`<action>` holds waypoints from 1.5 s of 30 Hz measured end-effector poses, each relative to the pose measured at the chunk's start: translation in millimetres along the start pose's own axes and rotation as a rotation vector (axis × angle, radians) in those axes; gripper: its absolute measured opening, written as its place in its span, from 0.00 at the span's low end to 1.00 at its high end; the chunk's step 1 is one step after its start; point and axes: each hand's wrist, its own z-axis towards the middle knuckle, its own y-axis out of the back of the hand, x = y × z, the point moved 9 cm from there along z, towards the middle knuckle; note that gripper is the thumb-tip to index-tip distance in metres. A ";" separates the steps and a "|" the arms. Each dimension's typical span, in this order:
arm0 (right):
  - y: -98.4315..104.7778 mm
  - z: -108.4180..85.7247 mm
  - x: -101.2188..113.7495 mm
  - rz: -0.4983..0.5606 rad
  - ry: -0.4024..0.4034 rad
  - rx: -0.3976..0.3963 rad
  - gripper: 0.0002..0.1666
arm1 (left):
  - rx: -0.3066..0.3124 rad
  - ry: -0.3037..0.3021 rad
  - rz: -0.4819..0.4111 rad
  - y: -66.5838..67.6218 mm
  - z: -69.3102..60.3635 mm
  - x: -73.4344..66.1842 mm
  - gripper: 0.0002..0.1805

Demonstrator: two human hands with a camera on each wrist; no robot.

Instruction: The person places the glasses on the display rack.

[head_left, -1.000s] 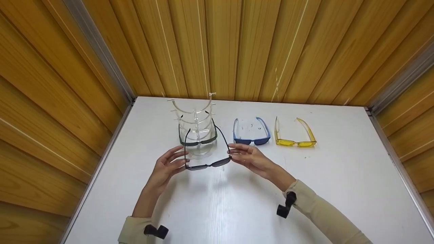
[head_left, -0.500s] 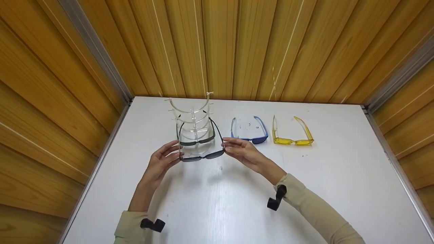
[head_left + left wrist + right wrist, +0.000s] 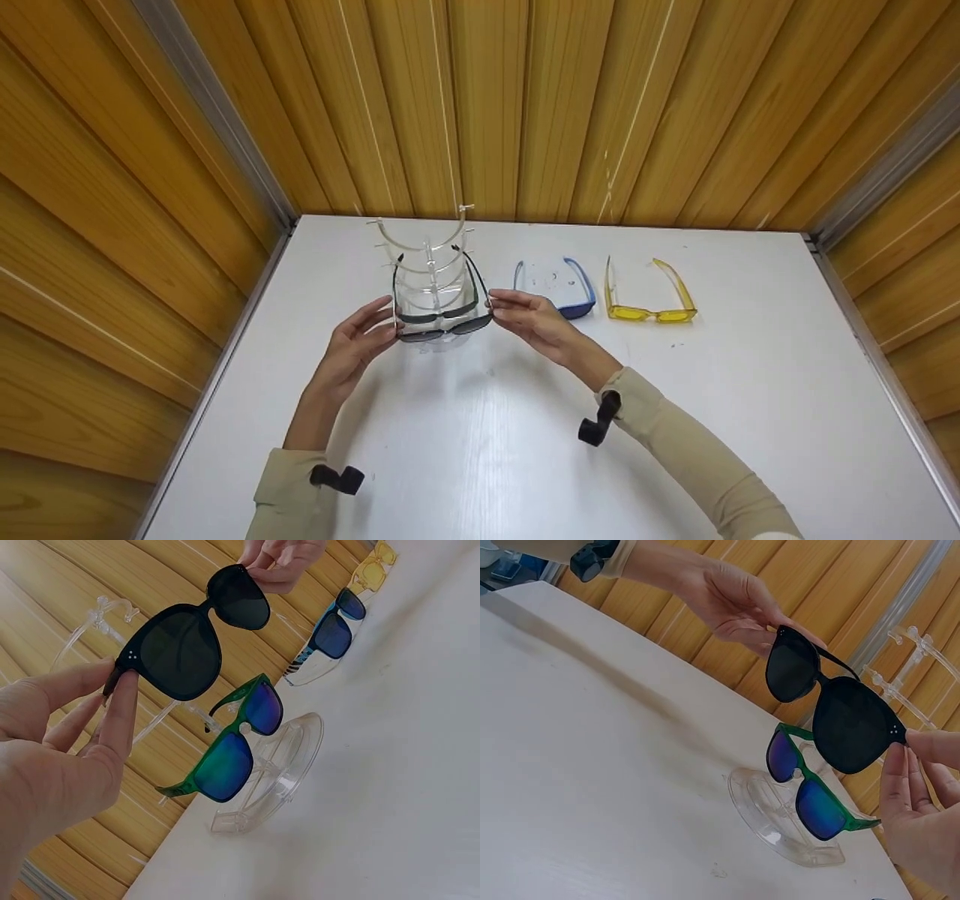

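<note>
Left hand (image 3: 352, 351), mine: pinching one end of the black sunglasses (image 3: 472, 325), held up just before the clear stand (image 3: 431, 265). Green sunglasses (image 3: 225, 769): low on that stand. My right hand (image 3: 540, 328): pinching the other end. Blue sunglasses (image 3: 578, 310), yellow sunglasses (image 3: 634, 313): on the table (image 3: 480, 457).

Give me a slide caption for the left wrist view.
Left hand and right hand holding rounded black sunglasses above green-framed mirrored sunglasses on a clear plastic stand.
</note>
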 end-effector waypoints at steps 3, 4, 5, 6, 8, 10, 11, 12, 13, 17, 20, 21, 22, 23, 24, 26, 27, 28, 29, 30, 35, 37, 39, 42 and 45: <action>-1.4 5.0 2.5 -0.020 0.010 -0.004 0.31 | -0.009 -0.009 -0.008 2.3 3.3 -1.3 0.34; -1.7 6.5 3.3 -0.025 0.013 -0.007 0.32 | -0.010 -0.011 -0.007 2.7 4.3 -1.7 0.33; -1.8 7.9 4.2 -0.029 0.015 -0.010 0.32 | -0.014 -0.011 -0.009 3.5 5.4 -2.0 0.33; -1.7 9.4 5.1 -0.030 0.017 -0.016 0.32 | -0.016 -0.013 -0.014 4.0 6.6 -2.3 0.32; -0.9 12.1 6.8 -0.028 0.022 -0.033 0.32 | -0.009 -0.016 -0.018 3.7 9.6 -3.1 0.32; 0.1 15.3 8.1 -0.020 0.025 -0.052 0.31 | -0.010 -0.021 -0.027 4.2 13.2 -4.2 0.32; 0.5 16.9 8.7 -0.019 0.025 -0.060 0.31 | -0.013 -0.025 -0.035 4.6 15.1 -4.8 0.32; 0.5 18.6 9.2 -0.022 0.027 -0.063 0.30 | -0.013 -0.028 -0.036 5.0 17.1 -5.4 0.32; 0.8 20.5 9.5 -0.024 0.025 -0.073 0.30 | -0.015 -0.031 -0.033 5.5 19.1 -5.9 0.32; -0.3 28.0 11.7 -0.050 0.026 -0.094 0.30 | -0.036 -0.039 -0.027 8.7 27.2 -8.2 0.31; -2.7 33.5 14.4 -0.059 0.033 -0.107 0.30 | -0.057 -0.040 -0.018 11.0 32.9 -11.3 0.30; -3.7 35.4 15.3 -0.062 0.036 -0.110 0.30 | -0.061 -0.041 -0.017 11.5 34.8 -12.6 0.30; -4.3 37.5 15.8 -0.061 0.037 -0.117 0.30 | -0.066 -0.043 -0.016 12.1 36.7 -13.8 0.30; -4.4 39.3 16.3 -0.060 0.037 -0.127 0.30 | -0.069 -0.044 -0.017 12.7 38.6 -14.9 0.30; -4.5 41.0 16.5 -0.060 0.034 -0.136 0.30 | -0.073 -0.045 -0.021 13.4 40.4 -15.7 0.29; -4.5 44.2 15.9 -0.065 0.026 -0.158 0.29 | -0.080 -0.048 -0.033 15.1 43.8 -16.3 0.29; -4.3 45.7 15.1 -0.070 0.020 -0.169 0.29 | -0.082 -0.049 -0.039 16.0 45.4 -16.0 0.28; -4.2 46.9 14.3 -0.076 0.015 -0.177 0.29 | -0.087 -0.050 -0.045 17.2 46.9 -15.5 0.28; -4.1 47.7 13.4 -0.082 0.010 -0.184 0.29 | -0.093 -0.048 -0.049 18.3 48.1 -14.8 0.27; -4.2 48.5 12.3 -0.087 0.005 -0.186 0.29 | -0.093 -0.045 -0.048 19.0 49.2 -14.2 0.27; -4.2 51.6 8.5 -0.098 0.003 -0.177 0.29 | -0.113 -0.030 -0.046 21.5 54.5 -10.7 0.27; -3.9 53.0 7.9 -0.097 0.008 -0.175 0.29 | -0.121 -0.030 -0.045 21.7 56.5 -10.3 0.26; -3.6 54.6 7.5 -0.094 0.014 -0.176 0.29 | -0.119 -0.029 -0.041 20.9 57.9 -10.4 0.27; -1.9 56.7 6.7 -0.097 0.018 -0.183 0.28 | -0.116 -0.026 -0.041 20.0 59.1 -10.5 0.26; -1.8 58.3 5.6 -0.111 0.015 -0.164 0.27 | -0.123 -0.025 -0.050 20.7 60.0 -10.3 0.26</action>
